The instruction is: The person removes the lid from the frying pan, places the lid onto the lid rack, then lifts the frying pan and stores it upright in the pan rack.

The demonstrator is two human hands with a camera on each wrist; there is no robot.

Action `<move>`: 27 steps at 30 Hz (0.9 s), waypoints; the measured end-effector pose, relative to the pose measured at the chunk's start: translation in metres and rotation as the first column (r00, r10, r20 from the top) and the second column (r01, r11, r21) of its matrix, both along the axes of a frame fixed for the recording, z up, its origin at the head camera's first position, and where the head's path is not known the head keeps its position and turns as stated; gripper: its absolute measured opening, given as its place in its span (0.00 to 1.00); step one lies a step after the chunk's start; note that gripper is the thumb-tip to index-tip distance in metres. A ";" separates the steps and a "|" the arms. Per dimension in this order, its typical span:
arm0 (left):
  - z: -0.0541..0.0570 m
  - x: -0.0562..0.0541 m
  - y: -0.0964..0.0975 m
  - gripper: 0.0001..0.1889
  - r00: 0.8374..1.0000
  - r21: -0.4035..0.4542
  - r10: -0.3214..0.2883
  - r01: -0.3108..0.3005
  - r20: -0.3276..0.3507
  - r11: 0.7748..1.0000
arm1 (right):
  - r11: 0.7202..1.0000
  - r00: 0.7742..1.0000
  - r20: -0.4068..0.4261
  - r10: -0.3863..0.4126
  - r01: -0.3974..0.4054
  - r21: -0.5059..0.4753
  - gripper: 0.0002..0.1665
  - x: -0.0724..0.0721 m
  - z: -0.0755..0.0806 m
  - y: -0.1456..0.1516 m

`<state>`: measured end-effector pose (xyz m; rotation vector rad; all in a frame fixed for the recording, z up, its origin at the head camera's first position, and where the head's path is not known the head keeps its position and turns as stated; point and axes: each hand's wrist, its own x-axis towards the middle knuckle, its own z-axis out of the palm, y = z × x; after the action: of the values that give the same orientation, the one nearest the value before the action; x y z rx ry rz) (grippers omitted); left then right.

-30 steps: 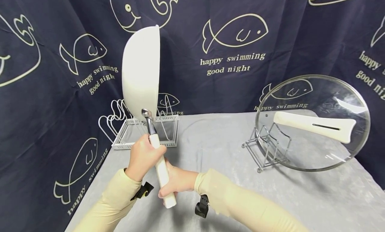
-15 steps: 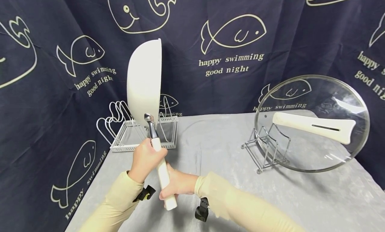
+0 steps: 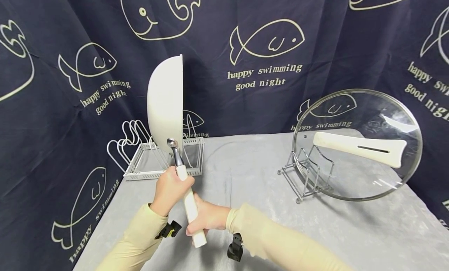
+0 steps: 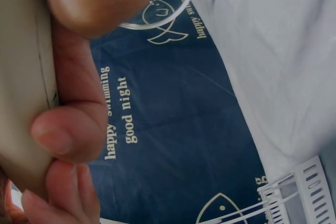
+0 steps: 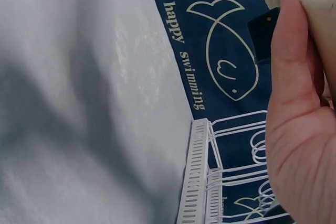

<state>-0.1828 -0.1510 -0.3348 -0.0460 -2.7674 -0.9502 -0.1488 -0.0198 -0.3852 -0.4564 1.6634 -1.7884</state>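
Observation:
A white frying pan [image 3: 165, 103] stands on edge in the head view, its open side facing right and its metal-necked handle slanting down toward me. My left hand [image 3: 172, 189] grips the cream handle [image 3: 191, 206] near the metal neck. Lower down, near the handle's end, my right hand [image 3: 209, 216] holds it with the thumb across the front. Behind the pan is a white wire rack [image 3: 144, 174], and the pan's lower edge overlaps the rack's dividers. In the left wrist view, curled fingers [image 4: 73, 129] wrap the handle.
At the right, a glass lid [image 3: 350, 177] with a cream handle stands upright in a small chrome wire rack [image 3: 305, 191]. Both racks stand on a grey-covered table [image 3: 245, 165]. A dark blue curtain [image 3: 210, 91] with fish drawings hangs behind and at the left.
The pan has come down toward the white rack, and its bowl now overlaps more of it. Both hands keep their grip on the handle. The head view has shifted slightly.

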 end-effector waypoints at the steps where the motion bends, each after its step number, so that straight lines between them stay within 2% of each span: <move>1: -0.001 0.000 0.000 0.10 1.000 0.003 -0.003 0.003 -0.002 1.000 | 1.000 1.000 -0.007 -0.008 0.008 0.004 0.40 0.000 -0.001 0.000; 8: -0.009 -0.003 0.000 0.10 1.000 0.024 -0.020 0.019 0.016 1.000 | 0.998 0.998 -0.038 -0.040 0.042 0.054 0.39 0.000 -0.007 -0.001; 15: -0.015 0.000 -0.001 0.10 0.998 0.052 -0.048 0.047 0.028 0.998 | 0.990 0.992 -0.123 -0.036 0.052 0.131 0.39 0.000 -0.014 0.001; 19: -0.018 -0.001 0.001 0.09 0.998 0.072 -0.059 0.057 0.031 0.996 | 0.988 0.992 -0.124 -0.038 0.056 0.144 0.39 -0.001 -0.017 0.003; 27: -0.024 -0.001 0.002 0.09 0.995 0.077 -0.055 0.049 0.085 0.996 | 0.983 0.993 -0.112 -0.026 0.045 0.176 0.40 0.001 -0.022 0.004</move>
<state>-0.1837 -0.1492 -0.3586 -0.0667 -2.8196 -1.0932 -0.1481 -0.0154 -0.4070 -0.4537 1.8990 -1.6467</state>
